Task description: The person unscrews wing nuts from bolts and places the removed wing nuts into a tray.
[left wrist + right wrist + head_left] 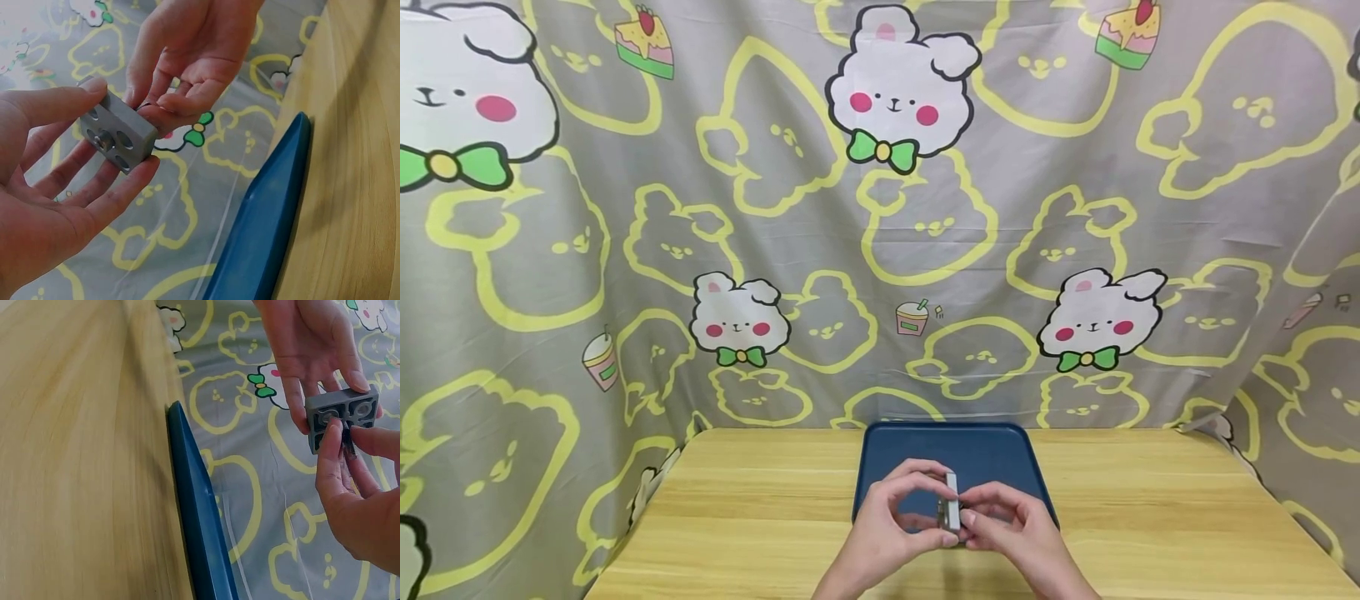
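Observation:
My left hand (887, 521) holds a small grey rectangular block (119, 128) by its edges, between thumb and fingertips, up over the tray. One face of the block has several round holes and a metal bolt tip (103, 140) in the middle. The other face, seen in the right wrist view, is ribbed with round recesses. At the middle of that ribbed face my right hand (365, 509) pinches a dark threaded bolt (349, 445) with thumb and fingertips. The fingers partly hide the bolt there.
A dark blue tray (951, 442) with a raised rim lies on the wooden table (760, 492), below and beyond the hands. Behind the table hangs a grey patterned curtain (820, 242), which also runs along both sides.

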`<action>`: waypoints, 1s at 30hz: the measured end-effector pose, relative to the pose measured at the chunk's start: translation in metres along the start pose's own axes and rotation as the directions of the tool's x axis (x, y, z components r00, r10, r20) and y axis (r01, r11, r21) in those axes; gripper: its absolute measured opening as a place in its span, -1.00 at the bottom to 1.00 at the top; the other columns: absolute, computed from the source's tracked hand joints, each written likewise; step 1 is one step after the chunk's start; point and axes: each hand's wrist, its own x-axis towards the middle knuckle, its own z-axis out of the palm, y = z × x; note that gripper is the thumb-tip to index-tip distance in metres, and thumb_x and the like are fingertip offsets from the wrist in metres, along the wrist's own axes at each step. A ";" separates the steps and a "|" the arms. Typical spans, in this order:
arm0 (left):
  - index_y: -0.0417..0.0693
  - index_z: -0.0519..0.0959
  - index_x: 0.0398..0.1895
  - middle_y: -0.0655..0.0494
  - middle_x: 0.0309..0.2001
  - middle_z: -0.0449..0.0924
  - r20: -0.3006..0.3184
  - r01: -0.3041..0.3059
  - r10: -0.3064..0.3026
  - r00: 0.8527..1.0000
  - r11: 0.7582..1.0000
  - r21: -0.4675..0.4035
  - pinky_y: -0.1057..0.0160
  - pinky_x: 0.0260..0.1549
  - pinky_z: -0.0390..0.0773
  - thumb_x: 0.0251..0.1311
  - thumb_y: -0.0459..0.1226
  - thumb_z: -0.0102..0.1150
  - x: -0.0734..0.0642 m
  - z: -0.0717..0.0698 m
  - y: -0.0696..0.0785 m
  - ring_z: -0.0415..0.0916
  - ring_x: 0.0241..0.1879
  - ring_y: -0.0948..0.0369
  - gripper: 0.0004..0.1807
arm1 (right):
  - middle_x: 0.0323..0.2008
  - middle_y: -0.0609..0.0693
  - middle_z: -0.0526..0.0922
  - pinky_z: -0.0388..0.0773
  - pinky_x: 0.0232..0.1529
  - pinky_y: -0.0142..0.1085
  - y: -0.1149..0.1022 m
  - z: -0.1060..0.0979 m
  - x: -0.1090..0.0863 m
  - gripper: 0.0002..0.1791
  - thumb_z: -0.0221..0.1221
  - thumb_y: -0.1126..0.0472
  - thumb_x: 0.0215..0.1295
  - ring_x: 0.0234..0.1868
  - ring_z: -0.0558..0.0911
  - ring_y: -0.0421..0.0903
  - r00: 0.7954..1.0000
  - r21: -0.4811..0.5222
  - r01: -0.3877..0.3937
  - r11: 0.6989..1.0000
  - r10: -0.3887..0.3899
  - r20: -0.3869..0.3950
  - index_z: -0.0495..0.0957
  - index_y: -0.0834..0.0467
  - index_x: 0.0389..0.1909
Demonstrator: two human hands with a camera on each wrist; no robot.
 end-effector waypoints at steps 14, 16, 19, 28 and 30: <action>-0.21 0.67 0.05 -0.15 0.24 0.48 0.009 0.008 -0.007 1.000 0.999 -0.044 0.05 -0.06 0.74 0.12 -0.47 0.49 0.001 -0.006 -0.004 0.50 0.24 -0.01 -0.60 | -0.11 0.12 0.68 0.74 -0.10 -0.29 0.005 0.015 -0.005 -0.81 0.40 0.34 0.27 -0.13 0.74 -0.07 0.950 -0.315 0.253 0.915 -0.296 -0.096 0.65 0.21 -0.13; -0.23 0.66 0.05 -0.17 0.24 0.48 0.009 0.004 -0.003 1.000 0.999 -0.049 0.04 -0.06 0.74 0.11 -0.49 0.48 0.001 -0.007 -0.005 0.50 0.24 -0.01 -0.60 | -0.11 0.06 0.70 0.75 -0.10 -0.26 0.007 0.016 -0.004 -0.82 0.41 0.37 0.24 -0.12 0.73 -0.07 0.925 -0.354 0.314 0.881 -0.368 -0.094 0.67 0.13 -0.18; -0.25 0.66 0.06 -0.19 0.24 0.48 0.005 0.007 -0.006 1.000 0.998 -0.060 0.04 -0.06 0.74 0.11 -0.50 0.48 0.001 -0.008 -0.005 0.51 0.24 0.00 -0.59 | -0.11 0.00 0.70 0.76 -0.14 -0.23 0.011 0.016 -0.003 -0.77 0.40 0.43 0.22 -0.12 0.72 -0.07 0.863 -0.391 0.449 0.804 -0.504 -0.045 0.67 0.06 -0.23; -0.30 0.63 0.09 -0.19 0.27 0.47 -0.005 0.032 -0.032 0.999 0.995 -0.093 0.02 -0.03 0.73 0.12 -0.42 0.51 0.001 -0.011 -0.004 0.47 0.28 0.02 -0.56 | -0.14 0.06 0.70 0.63 -0.01 -0.50 0.022 0.013 0.004 -0.35 0.43 0.76 -0.21 -0.16 0.71 -0.07 0.529 -0.528 0.752 0.395 -0.840 0.124 0.71 0.00 -0.19; -0.30 0.63 0.10 -0.18 0.28 0.46 -0.003 0.040 -0.040 0.999 0.995 -0.095 0.03 -0.02 0.72 0.13 -0.41 0.51 0.001 -0.011 -0.004 0.47 0.28 0.03 -0.55 | -0.16 0.08 0.71 0.63 -0.04 -0.51 0.025 0.012 0.006 -0.30 0.43 0.79 -0.31 -0.19 0.72 -0.05 0.483 -0.540 0.768 0.346 -0.866 0.132 0.71 0.02 -0.20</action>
